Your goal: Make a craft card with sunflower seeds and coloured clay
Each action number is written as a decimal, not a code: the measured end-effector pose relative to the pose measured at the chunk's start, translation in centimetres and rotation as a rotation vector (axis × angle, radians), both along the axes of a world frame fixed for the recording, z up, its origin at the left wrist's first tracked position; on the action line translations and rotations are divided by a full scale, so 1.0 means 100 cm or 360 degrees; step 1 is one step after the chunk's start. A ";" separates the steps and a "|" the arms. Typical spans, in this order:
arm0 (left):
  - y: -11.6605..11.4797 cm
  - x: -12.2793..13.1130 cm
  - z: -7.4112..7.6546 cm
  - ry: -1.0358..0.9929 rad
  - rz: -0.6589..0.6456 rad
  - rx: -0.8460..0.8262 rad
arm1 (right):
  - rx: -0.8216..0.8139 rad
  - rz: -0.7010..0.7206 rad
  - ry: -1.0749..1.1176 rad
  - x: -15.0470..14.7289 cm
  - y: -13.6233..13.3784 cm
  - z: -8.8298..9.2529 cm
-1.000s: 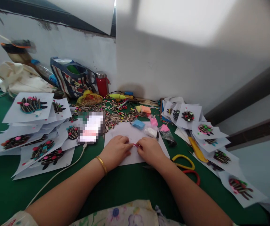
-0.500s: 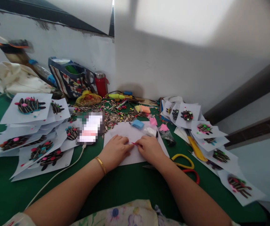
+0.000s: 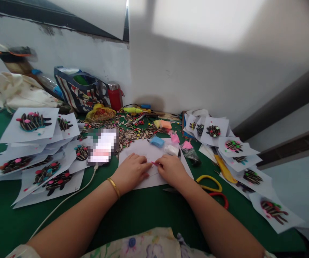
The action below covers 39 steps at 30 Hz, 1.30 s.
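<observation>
A sheet of white paper (image 3: 146, 181) lies on the green table in front of me. My left hand (image 3: 133, 169), with a gold bangle at the wrist, rests on the sheet's left part, its fingers laid over the paper and pointing right. Opposite it, my right hand (image 3: 171, 170) is closed in a pinch on a thin pink piece (image 3: 153, 163), whose pointed end reaches toward my left fingertips. Its other end is hidden in the fingers. Behind my right hand are a blue clay pack (image 3: 157, 141), a white clay pack (image 3: 171, 150) and pink clay lumps (image 3: 187, 145).
Scissors (image 3: 210, 183) with yellow and red handles lie by my right wrist. A phone (image 3: 103, 146) on a cable is at left. Sheets with seed pictures (image 3: 34, 123) pile up on both sides. Loose seeds (image 3: 132, 130), a red flask (image 3: 115, 97) and a bag (image 3: 80, 89) stand behind.
Almost nothing differs. The view has shifted slightly, and both hands keep their places on the paper with the pink piece still pinched.
</observation>
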<state>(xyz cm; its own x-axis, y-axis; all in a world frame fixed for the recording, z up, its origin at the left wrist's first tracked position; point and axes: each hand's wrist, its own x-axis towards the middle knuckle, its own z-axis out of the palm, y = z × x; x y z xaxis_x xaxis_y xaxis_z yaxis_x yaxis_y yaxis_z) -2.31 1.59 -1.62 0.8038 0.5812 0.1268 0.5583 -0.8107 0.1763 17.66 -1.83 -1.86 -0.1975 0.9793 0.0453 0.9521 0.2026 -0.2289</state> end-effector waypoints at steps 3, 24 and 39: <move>-0.002 0.002 0.000 0.0025 0.0002 0.0030 | 0.0007 0.0005 0.0003 0.000 0.000 0.000; 0.002 0.002 0.001 -0.0002 -0.0027 0.0024 | 0.0034 0.0092 0.0045 -0.001 0.000 -0.001; -0.004 0.003 0.002 0.0023 -0.0018 0.0040 | 0.0018 0.0042 0.0006 -0.002 -0.001 0.001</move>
<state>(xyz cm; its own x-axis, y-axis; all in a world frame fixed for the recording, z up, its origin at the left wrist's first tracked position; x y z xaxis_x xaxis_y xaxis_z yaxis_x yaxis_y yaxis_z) -1.98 1.22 -1.46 0.8122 0.5688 0.1295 0.5513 -0.8211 0.1480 17.49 -1.92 -1.79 -0.2232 0.9731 0.0569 0.9455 0.2304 -0.2302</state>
